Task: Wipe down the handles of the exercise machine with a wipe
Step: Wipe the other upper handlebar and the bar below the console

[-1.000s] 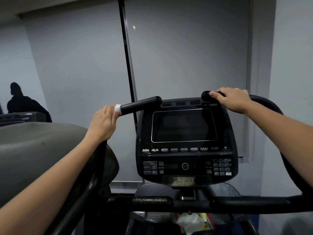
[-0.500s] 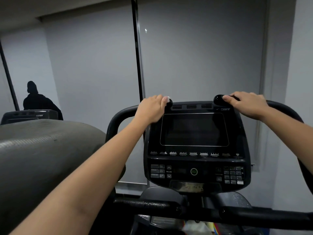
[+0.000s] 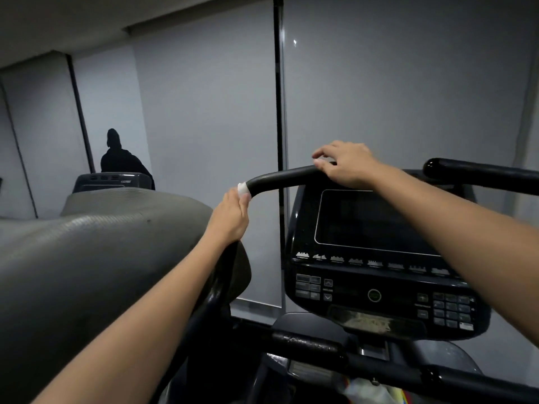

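The exercise machine's left handle (image 3: 280,176) is a black curved bar rising over the console (image 3: 376,258). My left hand (image 3: 232,214) is wrapped around its bend, with a white wipe (image 3: 242,188) pressed between fingers and bar; only a strip of the wipe shows. My right hand (image 3: 347,166) rests over the inner end of the same handle, forefinger slightly lifted. The right handle (image 3: 481,173) is bare, with no hand on it.
A large grey ribbed shroud (image 3: 87,258) fills the left foreground. A black crossbar (image 3: 379,365) runs below the console. Farther left stands another machine's console (image 3: 108,180) with a person's dark silhouette (image 3: 119,156) behind it. Grey blinds cover the wall ahead.
My left hand slid with the wipe from the handle's inner tip back down to its bend. My right hand left the right handle and now sits on the left handle's end. The view turned left.
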`<state>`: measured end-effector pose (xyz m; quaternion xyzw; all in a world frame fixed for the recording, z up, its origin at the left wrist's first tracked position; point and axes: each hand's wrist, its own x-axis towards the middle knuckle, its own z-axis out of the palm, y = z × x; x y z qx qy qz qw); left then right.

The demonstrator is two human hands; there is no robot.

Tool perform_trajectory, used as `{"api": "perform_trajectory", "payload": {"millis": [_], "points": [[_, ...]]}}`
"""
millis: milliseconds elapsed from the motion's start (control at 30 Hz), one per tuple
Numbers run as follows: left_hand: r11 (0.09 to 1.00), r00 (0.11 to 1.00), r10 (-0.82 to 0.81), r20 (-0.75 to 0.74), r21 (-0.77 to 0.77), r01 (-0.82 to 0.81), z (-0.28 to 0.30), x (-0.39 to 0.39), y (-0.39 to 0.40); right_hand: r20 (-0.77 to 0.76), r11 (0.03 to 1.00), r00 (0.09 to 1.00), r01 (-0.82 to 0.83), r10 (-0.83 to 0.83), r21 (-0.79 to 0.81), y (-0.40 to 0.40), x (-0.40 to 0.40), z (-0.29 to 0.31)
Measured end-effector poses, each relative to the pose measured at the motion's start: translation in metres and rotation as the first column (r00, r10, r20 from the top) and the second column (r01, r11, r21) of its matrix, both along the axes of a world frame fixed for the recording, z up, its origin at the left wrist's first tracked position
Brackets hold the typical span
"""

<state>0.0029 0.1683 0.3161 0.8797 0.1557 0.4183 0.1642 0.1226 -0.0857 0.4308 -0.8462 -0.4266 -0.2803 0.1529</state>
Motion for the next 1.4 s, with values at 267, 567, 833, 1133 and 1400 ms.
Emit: {"api": "perform_trajectory", "payload": {"millis": [267, 567, 833, 1133, 1400], "points": [[0.949, 0.961, 0.107, -0.255, -0.262, -0.175, -0.052, -0.038, -0.022, 0.156, 0.975, 0.986, 0.089, -0.058, -0.204, 0.067, -0.014, -0.02], [0.886, 0.972, -0.027, -0.231, -0.455, -0.084, -0.067, -0.05, -0.017, 0.173, 0.972, 0.977, 0.156, -0.125, -0.179, 0.072, -0.015, -0.024], [0.554, 0.963, -0.169, 0.209, -0.788, 0.268, 0.011, -0.011, -0.008, 0.147, 0.971, 0.982, 0.147, -0.12, -0.187, 0.073, -0.013, -0.021], [0.772, 0.987, -0.156, -0.04, -0.629, 0.096, -0.054, -0.041, -0.004, 0.139, 0.974, 0.983, 0.146, -0.122, -0.175, 0.074, -0.013, -0.022], [0.987, 0.982, -0.135, 0.133, -0.074, 0.145, 0.004, 0.006, -0.017, 0.104, 0.976, 0.988, 0.128, -0.111, -0.175, 0.073, -0.014, -0.017]]}}
